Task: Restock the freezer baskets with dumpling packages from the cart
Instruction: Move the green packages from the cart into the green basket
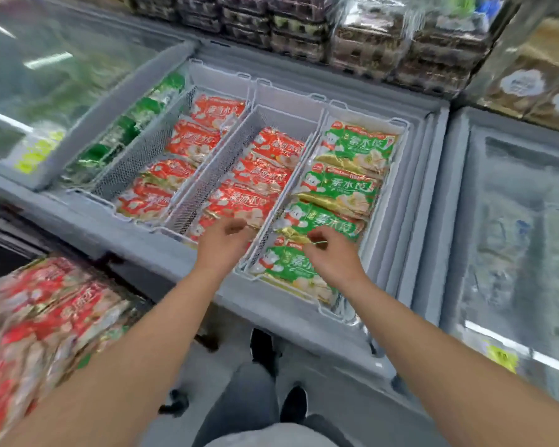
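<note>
Right grip [331,253]: fingers curled, seem to pinch far edge of nearest green package [284,266], blur leaves doubt. Left grip [223,241]: fingers loosely curled, hold nothing, over red packages [239,201] just left. I judge step as settling green package into right basket [384,201]. Package lies flat, long axis crosswise, print toward me. Next: release, reach far left and back to cart stack [36,321] for another.

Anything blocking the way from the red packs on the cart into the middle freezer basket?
Nothing visible does. The freezer lid is slid aside, the middle basket lies open, and both hands hover over its near end, away from the cart packs.
</note>
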Tool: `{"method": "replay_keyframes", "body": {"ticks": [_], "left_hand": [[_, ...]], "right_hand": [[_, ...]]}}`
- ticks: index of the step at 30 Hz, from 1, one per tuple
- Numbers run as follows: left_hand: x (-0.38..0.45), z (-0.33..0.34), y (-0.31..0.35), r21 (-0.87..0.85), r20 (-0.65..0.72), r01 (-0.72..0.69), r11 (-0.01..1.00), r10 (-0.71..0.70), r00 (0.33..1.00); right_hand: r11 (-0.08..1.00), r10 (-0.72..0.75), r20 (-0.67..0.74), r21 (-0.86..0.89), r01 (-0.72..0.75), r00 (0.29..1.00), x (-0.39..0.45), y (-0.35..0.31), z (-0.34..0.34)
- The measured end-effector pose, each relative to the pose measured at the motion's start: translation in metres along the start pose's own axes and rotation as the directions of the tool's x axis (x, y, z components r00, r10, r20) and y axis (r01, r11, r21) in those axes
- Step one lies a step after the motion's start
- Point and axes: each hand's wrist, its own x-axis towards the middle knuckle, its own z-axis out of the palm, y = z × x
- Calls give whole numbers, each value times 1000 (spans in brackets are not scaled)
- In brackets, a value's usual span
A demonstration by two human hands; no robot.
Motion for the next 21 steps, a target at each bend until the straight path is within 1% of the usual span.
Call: {"method": "replay_keyframes", "body": {"ticks": [4,7,9,13,17,18,21], "left_hand": [[-58,-49,-35,-53,-121,82,995,-88,989],[-97,-91,-77,-85,-218,158,984,-173,960],[-123,-119,-104,-112,-265,213,971,-236,935],[-165,-167,-153,-196,-331,286,938,-338,881],[-199,-216,-207,-273,-376,342,899,-427,823],[-209,-230,-223,-288,-388,363,886,-455,802],[-226,-254,-262,-314,-405,395,863,-498,767]], "right_hand": [[990,-110,85,-82,117,990,-34,-24,40],[962,-208,200,-136,237,957,-54,-46,81],[947,-243,264,-143,287,933,-66,-61,112],[921,-263,387,-172,350,884,-88,-84,168],[860,-301,477,-239,452,826,-113,-108,229],[848,-298,500,-253,466,813,-119,-113,249],[844,-264,543,-269,463,797,-131,-120,289]]}}
